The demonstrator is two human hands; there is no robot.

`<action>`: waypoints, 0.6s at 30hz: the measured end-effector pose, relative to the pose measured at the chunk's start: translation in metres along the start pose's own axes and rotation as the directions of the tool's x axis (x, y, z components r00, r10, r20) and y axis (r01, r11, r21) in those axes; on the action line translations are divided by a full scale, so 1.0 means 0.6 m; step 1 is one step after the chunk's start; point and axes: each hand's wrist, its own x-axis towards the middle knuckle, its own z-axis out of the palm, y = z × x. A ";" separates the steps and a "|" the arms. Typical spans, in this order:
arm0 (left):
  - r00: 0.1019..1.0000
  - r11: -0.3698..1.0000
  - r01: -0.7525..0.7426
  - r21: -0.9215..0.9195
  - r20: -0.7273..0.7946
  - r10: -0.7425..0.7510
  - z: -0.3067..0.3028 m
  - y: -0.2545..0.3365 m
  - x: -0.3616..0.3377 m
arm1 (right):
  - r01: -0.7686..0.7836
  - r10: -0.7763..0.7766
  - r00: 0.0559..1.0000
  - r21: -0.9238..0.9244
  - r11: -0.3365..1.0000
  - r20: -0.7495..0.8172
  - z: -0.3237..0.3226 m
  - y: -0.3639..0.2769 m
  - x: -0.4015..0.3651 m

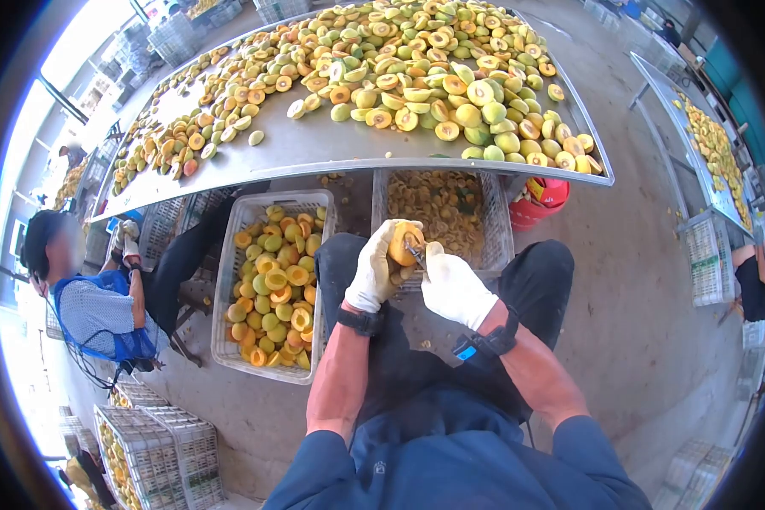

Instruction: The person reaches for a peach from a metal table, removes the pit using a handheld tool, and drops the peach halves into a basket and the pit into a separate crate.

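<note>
My left hand (pixel 371 276), in a white glove, is closed around a halved yellow peach (pixel 402 241), cut face turned up. My right hand (pixel 456 289), also gloved, grips a small metal pitting tool (pixel 416 252), whose tip is at the middle of the cut face. Most of the tool's handle is hidden by the fingers. Below both hands, between my knees, stands a plastic crate (pixel 503 223) holding brownish pits and scraps. To the left, a white crate (pixel 223 293) is filled with halved peaches, several showing hollowed centres.
A metal table (pixel 306 149) ahead carries a large heap of halved peaches. A red bucket (pixel 531 212) stands under its right end. At left sits a person (pixel 102 310) in a blue vest. Stacked crates (pixel 183 446) stand at lower left; another fruit table (pixel 654 93) is at right.
</note>
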 end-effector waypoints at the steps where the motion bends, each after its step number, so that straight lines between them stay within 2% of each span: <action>1: 1.000 1.000 -0.002 0.006 0.002 0.002 0.002 0.001 0.002 | -0.035 0.033 0.998 -0.034 0.999 -0.054 0.010 -0.001 0.002; 3: 0.996 0.995 -0.087 0.045 0.035 0.086 0.006 0.000 0.002 | -0.073 0.066 0.992 -0.059 0.996 -0.110 0.020 -0.010 0.003; 4: 0.996 0.995 -0.087 0.050 0.034 0.085 0.006 0.000 0.003 | -0.102 0.115 0.979 0.085 0.991 -0.170 0.019 -0.021 0.004; 5: 0.993 0.995 -0.061 -0.075 0.100 0.068 0.006 0.002 0.005 | -0.119 0.170 0.961 0.227 0.967 -0.219 0.019 -0.027 0.006; 6: 0.984 0.979 -0.028 -0.201 0.165 0.062 0.009 0.004 0.006 | -0.116 0.166 0.963 0.228 0.967 -0.214 0.019 -0.022 0.008; 7: 0.977 0.960 -0.026 -0.280 0.198 0.084 0.011 0.004 0.005 | -0.139 0.217 0.958 0.355 0.924 -0.189 0.017 -0.009 0.008; 8: 0.977 0.958 -0.027 -0.286 0.194 0.086 0.014 0.003 0.002 | -0.163 0.266 0.951 0.473 0.866 -0.160 0.012 0.001 0.009; 9: 0.975 0.969 -0.053 -0.243 0.198 0.103 0.022 0.006 0.000 | -0.315 0.354 0.935 0.542 0.779 0.035 -0.015 -0.007 0.010; 10: 0.971 0.977 -0.079 -0.199 0.206 0.121 0.030 0.010 -0.001 | -0.316 0.355 0.934 0.538 0.782 0.033 -0.039 -0.024 0.010; 12: 0.972 0.983 -0.096 -0.158 0.197 0.126 0.030 0.011 0.001 | -0.513 0.442 0.852 0.621 0.593 0.281 -0.070 -0.051 0.010; 13: 0.976 0.984 -0.084 -0.157 0.189 0.113 0.018 0.005 0.012 | -0.512 0.439 0.853 0.619 0.595 0.284 -0.058 -0.045 0.009; 15: 0.988 0.979 -0.091 -0.184 0.109 0.112 0.004 -0.012 0.026 | -0.205 0.261 0.965 0.637 0.743 0.007 -0.007 -0.019 0.001; 16: 0.988 0.978 -0.095 -0.185 0.104 0.116 0.003 -0.013 0.028 | -0.204 0.257 0.966 0.637 0.744 0.011 0.012 -0.007 0.000; 17: 0.991 0.973 -0.072 -0.220 0.092 0.094 0.001 -0.014 0.029 | -0.088 0.159 0.978 0.421 0.903 -0.136 0.027 0.007 -0.001; 18: 0.994 0.966 -0.049 -0.255 0.081 0.072 0.002 -0.011 0.029 | 0.018 0.024 0.967 0.162 0.987 -0.252 0.026 0.002 0.002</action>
